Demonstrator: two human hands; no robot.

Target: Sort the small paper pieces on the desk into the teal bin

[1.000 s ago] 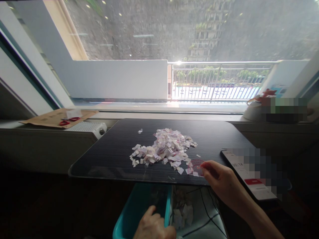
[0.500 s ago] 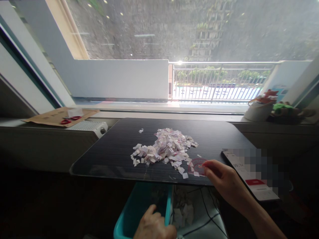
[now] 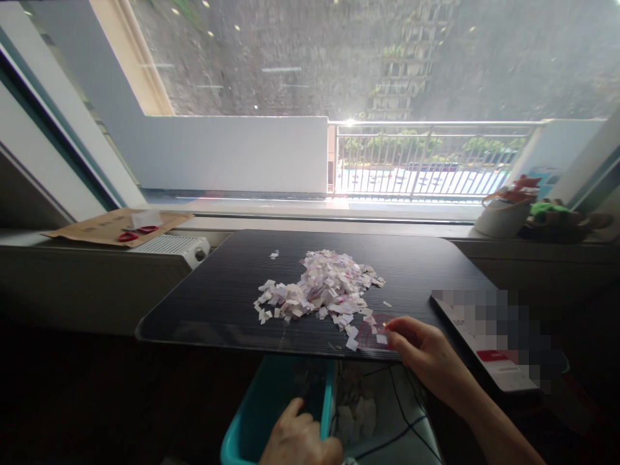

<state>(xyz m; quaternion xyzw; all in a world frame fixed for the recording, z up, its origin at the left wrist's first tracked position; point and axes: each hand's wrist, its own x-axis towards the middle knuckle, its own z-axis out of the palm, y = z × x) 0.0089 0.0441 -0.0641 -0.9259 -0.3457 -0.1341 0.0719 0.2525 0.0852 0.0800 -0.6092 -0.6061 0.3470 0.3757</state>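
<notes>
My right hand (image 3: 420, 345) is at the front right of the dark table (image 3: 203, 278), pinching a clear protractor (image 3: 369, 336) with red markings. The protractor lies low over the tabletop, touching a few loose paper scraps at the edge of the pile. A heap of small white and pinkish paper scraps (image 3: 334, 278) spreads across the table's middle. Below the front edge, my left hand (image 3: 301, 434) is closed on the rim of a teal bin (image 3: 242, 423), index finger extended along it. Dark scraps show dimly inside the bin.
A phone (image 3: 498, 361) lies at the table's right side. More paper scraps (image 3: 357, 416) and dark cables (image 3: 404, 420) are below, right of the bin. Red-handled scissors (image 3: 130, 236) rest on a brown envelope (image 3: 92, 227) by the window. A white pot (image 3: 501, 216) stands at the right.
My right hand has drawn the protractor slightly left and toward the table's front edge, nudging a scrap or two along. My left hand and the bin stay put.
</notes>
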